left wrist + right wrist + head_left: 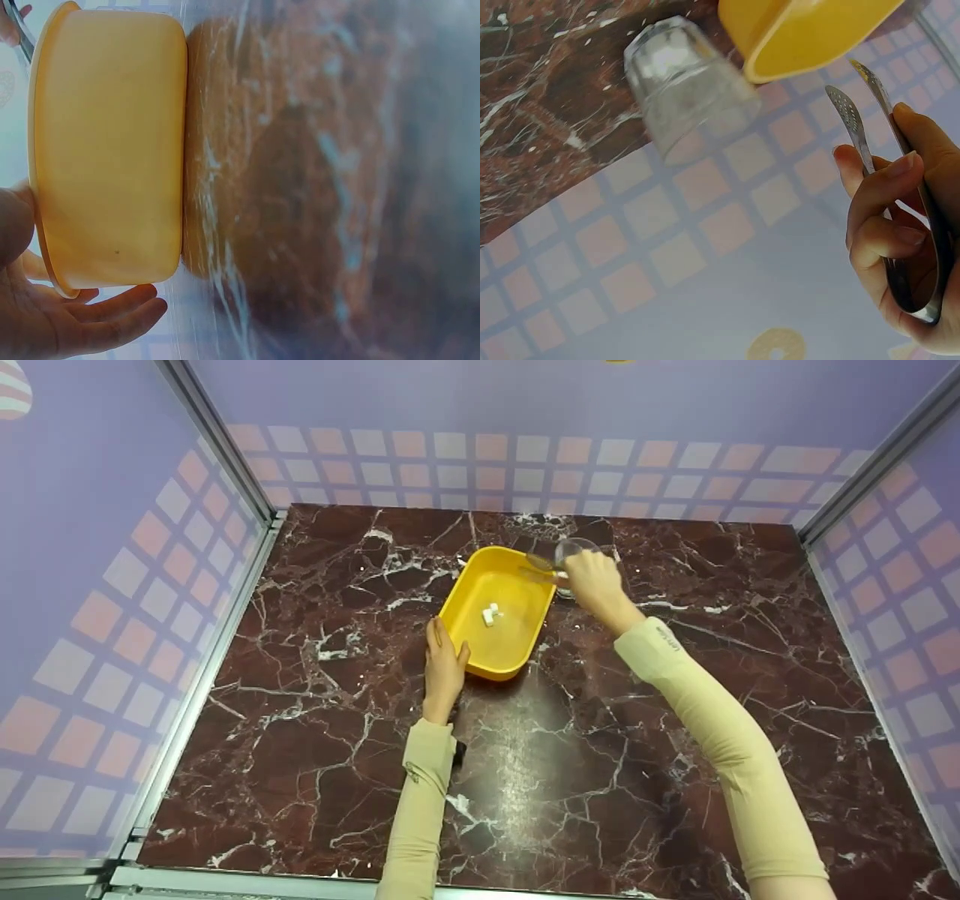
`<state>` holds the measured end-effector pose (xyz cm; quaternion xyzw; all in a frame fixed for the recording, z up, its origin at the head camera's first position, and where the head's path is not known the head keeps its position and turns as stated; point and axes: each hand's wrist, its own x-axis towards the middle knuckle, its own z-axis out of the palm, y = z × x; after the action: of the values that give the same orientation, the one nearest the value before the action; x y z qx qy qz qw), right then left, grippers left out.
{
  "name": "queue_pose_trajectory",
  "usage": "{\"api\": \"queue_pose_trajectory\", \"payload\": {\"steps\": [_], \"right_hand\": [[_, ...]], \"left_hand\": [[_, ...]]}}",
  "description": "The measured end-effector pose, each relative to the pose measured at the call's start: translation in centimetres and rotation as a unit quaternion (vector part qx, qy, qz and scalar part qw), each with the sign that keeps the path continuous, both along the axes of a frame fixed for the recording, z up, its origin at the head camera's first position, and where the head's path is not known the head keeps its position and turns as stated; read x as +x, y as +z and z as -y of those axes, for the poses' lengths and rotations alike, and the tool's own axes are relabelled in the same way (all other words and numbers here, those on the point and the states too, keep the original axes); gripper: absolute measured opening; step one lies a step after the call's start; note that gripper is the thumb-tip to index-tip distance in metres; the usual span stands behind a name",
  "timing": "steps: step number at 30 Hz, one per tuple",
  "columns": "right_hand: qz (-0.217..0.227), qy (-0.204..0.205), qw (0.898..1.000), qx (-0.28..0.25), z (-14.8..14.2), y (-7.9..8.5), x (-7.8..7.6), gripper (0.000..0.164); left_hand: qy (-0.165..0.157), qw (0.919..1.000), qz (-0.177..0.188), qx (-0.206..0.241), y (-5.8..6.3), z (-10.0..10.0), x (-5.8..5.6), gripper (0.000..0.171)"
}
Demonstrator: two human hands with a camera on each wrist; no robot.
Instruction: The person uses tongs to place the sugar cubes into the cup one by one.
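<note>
Nearest first: left hand (445, 667) clamped on the near-left rim of the yellow tub (514, 641), thumb over the edge, fingers along the outer wall. Good brace; worth holding it firm without tipping, since any tilt would likely slide what lies inside. Tub sits on the marbled table (337, 780), between the two hands. Small white blocks (488, 617) lie on its floor, just right of the left fingers. Farther out, right hand (596, 581), well apart from the left, curled round metal tongs (850, 118); tips parted, nothing visible between them, over the tub's far-right corner. Advice: line both tips up on a block's flat sides, squeeze lightly, lift straight; a hard pinch may shoot it out. Below the right hand, a clear glass (686, 86) stands upright beside the tub; contents unclear. Wrist wants to clear its rim, as a knock could topple it.
</note>
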<state>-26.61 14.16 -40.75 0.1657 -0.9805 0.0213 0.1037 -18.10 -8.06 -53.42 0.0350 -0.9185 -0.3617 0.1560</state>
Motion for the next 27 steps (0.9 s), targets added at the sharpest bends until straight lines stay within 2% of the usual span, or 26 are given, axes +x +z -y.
{"api": "queue_pose_trajectory", "payload": {"steps": [6,19,27], "right_hand": [[0.009,0.027,0.999,0.030,1.5,-1.0,0.4,0.040],[0.021,0.067,0.997,0.041,4.2,-3.7,2.2,0.040],[0.023,0.073,0.996,0.050,5.2,-5.1,3.1,0.035]], "left_hand": [[0.001,1.0000,0.000,-0.007,0.0,0.0,0.0,0.060],[0.000,1.0000,0.002,-0.008,-0.1,0.1,0.2,0.059],[0.002,1.0000,-0.002,-0.009,-0.1,0.1,0.1,0.060]]}}
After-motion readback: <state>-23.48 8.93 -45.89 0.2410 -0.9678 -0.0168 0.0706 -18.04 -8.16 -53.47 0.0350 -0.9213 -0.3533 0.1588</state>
